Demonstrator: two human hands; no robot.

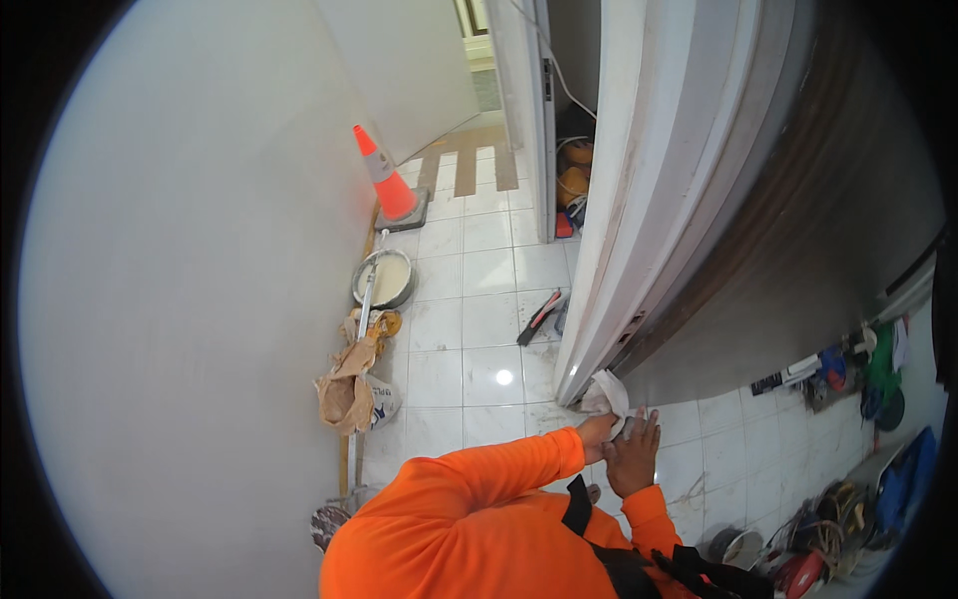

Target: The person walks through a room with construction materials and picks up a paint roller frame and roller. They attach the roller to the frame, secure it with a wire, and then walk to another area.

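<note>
The left hand (597, 431) pinched a white rag (606, 395) against the door frame's (599, 299) bottom corner at the floor; the right hand (633, 454), apparently flat-open, steadied it. Firm, short strokes suited this corner.

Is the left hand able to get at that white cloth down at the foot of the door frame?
Probably yes: the left hand already seems to touch the white cloth at the door frame, and nothing lies between them.
</note>
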